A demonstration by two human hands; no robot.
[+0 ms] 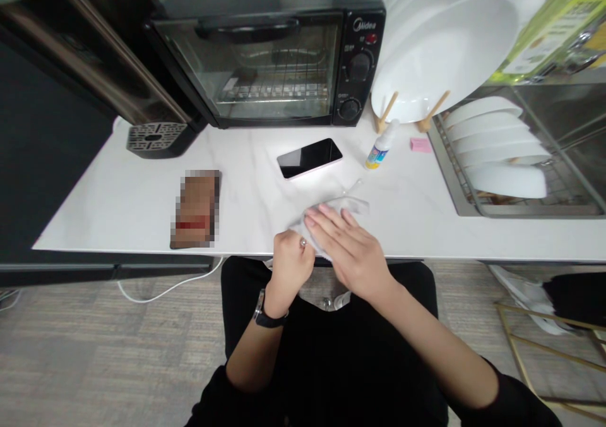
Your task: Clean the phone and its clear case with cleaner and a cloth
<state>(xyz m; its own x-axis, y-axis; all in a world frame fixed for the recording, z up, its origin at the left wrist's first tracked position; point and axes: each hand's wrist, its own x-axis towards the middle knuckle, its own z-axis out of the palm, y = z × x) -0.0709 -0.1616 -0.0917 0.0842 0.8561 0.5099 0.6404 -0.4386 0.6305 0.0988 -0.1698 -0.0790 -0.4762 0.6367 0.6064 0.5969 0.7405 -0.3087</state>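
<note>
A thin whitish cloth lies bunched at the front edge of the counter, under and between my hands. My left hand, with a ring and a wristwatch, is closed in a fist at the cloth's left edge; its fingertips are hidden. Pressed over the cloth from the right is my right hand, its fingers long and close together, the thumb out of sight. A thin, pale, clear piece sticks out behind the cloth. Beyond it lies a phone, screen up. A small white spray bottle stands farther right.
A toaster oven stands at the back, beside a dark machine with a drip tray. A blurred brown flat object lies at left. White plates stand in a rack; bowls sit in the sink basket at right.
</note>
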